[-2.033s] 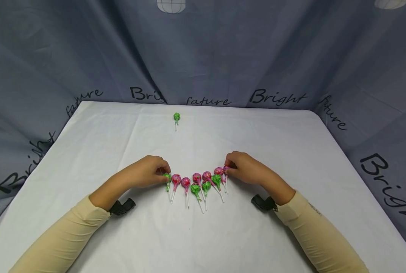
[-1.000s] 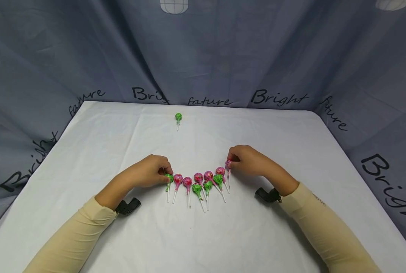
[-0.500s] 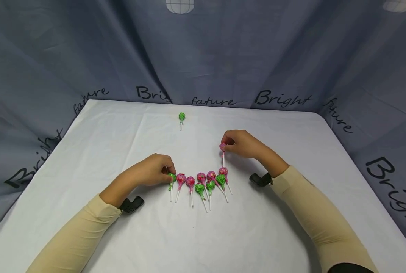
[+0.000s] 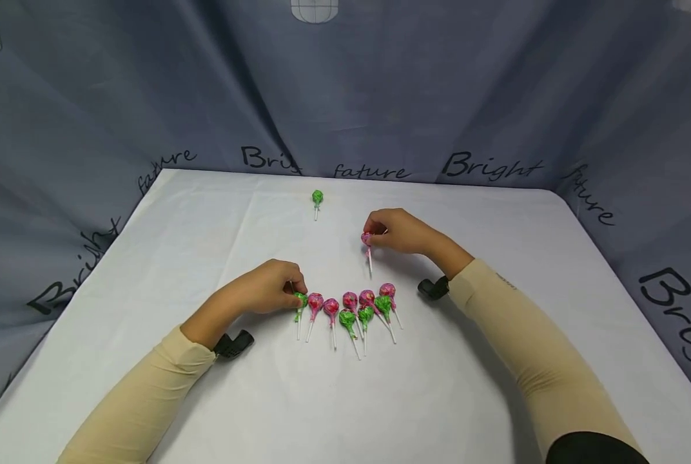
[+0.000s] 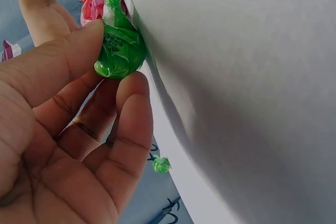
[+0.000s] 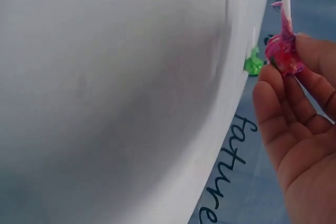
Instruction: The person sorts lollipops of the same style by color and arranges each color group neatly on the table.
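Observation:
My left hand [image 4: 267, 287] pinches the green-wrapped head of a lollipop [image 5: 121, 51] between thumb and fingers, at the left end of a loose row. Beside it lie pink lollipops [image 4: 330, 307] and green lollipops [image 4: 347, 318], their white sticks pointing toward me. Farther up the table, my right hand [image 4: 400, 231] holds a pink lollipop [image 6: 285, 53] by its wrapped head, stick hanging toward me. A single green lollipop [image 4: 318, 196] lies near the far edge, left of the right hand.
A white cloth [image 4: 299, 399] covers the table. Behind its far edge hangs a grey-blue curtain [image 4: 380, 84] with black lettering. Black devices [image 4: 234, 345] are strapped at both wrists, low over the cloth.
My right hand has lifted the pink lollipop from the row's right end and carried it away from me and leftward. The left hand keeps its pinch on the green lollipop.

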`<action>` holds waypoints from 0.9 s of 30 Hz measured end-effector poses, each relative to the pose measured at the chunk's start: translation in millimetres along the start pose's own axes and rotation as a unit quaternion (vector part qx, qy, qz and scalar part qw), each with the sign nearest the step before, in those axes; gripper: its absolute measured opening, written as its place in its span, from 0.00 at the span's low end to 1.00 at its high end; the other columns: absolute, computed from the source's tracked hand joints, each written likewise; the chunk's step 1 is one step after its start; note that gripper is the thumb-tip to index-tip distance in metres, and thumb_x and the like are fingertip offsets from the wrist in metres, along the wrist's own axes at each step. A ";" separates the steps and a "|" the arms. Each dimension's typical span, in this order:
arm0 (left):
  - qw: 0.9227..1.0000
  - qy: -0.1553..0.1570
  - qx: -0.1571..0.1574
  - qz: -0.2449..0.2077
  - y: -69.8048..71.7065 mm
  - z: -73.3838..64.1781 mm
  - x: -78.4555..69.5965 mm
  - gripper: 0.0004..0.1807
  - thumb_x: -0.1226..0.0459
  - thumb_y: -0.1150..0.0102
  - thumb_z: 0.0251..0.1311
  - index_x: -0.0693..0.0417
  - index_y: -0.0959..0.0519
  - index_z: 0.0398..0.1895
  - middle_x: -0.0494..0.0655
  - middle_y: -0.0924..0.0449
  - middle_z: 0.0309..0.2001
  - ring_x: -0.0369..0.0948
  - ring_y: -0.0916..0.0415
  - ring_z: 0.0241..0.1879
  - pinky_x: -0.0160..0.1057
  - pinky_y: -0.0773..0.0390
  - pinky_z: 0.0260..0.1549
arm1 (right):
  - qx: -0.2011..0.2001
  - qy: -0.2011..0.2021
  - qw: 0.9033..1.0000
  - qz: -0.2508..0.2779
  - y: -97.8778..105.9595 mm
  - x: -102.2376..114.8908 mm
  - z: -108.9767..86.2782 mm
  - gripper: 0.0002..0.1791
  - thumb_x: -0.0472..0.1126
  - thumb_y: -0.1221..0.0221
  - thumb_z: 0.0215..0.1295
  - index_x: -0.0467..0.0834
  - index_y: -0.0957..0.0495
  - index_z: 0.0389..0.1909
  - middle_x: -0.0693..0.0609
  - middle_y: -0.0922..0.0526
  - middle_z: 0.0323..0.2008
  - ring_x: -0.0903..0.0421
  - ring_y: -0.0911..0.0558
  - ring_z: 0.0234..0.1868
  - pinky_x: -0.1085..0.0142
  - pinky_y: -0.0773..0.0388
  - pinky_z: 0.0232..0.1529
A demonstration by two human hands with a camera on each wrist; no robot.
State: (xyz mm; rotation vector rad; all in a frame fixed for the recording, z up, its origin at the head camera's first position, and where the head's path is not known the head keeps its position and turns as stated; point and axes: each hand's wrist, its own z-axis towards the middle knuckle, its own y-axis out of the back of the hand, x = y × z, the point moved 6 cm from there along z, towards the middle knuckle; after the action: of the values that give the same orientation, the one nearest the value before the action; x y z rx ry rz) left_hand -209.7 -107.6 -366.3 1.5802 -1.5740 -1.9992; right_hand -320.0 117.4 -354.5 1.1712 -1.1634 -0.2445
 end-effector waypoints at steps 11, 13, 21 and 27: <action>1.000 -0.006 0.013 0.003 -2.7 5.4 2.2 0.05 0.71 0.31 0.56 0.53 0.18 0.30 0.39 0.24 0.32 0.34 0.26 0.32 0.36 0.24 0.35 | -0.011 -0.016 1.000 0.018 -4.3 -5.7 41.8 0.06 0.43 0.36 0.68 0.45 0.21 0.41 0.52 0.18 0.38 0.53 0.25 0.40 0.60 0.28 0.44; 1.000 -0.008 0.013 0.005 -2.3 4.6 3.0 0.05 0.70 0.30 0.56 0.53 0.18 0.30 0.38 0.24 0.31 0.34 0.26 0.31 0.36 0.24 0.35 | -0.011 -0.011 1.000 0.020 -9.1 -1.3 51.2 0.07 0.43 0.36 0.68 0.45 0.20 0.40 0.51 0.19 0.37 0.53 0.25 0.39 0.60 0.27 0.43; 1.000 -0.021 0.009 -0.004 -1.6 2.4 1.3 0.06 0.71 0.30 0.55 0.54 0.18 0.29 0.39 0.24 0.30 0.34 0.26 0.30 0.35 0.25 0.34 | -0.010 0.005 1.000 0.021 -27.6 18.7 79.8 0.07 0.43 0.36 0.67 0.44 0.20 0.39 0.51 0.19 0.35 0.54 0.26 0.37 0.63 0.28 0.40; 1.000 -0.016 0.002 -0.003 -0.6 2.2 0.1 0.06 0.71 0.30 0.55 0.54 0.18 0.29 0.39 0.24 0.30 0.35 0.26 0.31 0.35 0.25 0.34 | -0.006 0.005 1.000 0.015 -32.8 35.1 92.8 0.07 0.42 0.36 0.67 0.43 0.21 0.39 0.50 0.20 0.34 0.55 0.26 0.36 0.65 0.29 0.39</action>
State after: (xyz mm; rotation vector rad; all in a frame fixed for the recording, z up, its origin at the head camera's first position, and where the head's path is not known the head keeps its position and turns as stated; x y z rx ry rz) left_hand -211.2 -106.0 -367.0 1.5640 -1.5884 -2.0349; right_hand -366.4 24.7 -367.6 1.1415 -1.1680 -0.2221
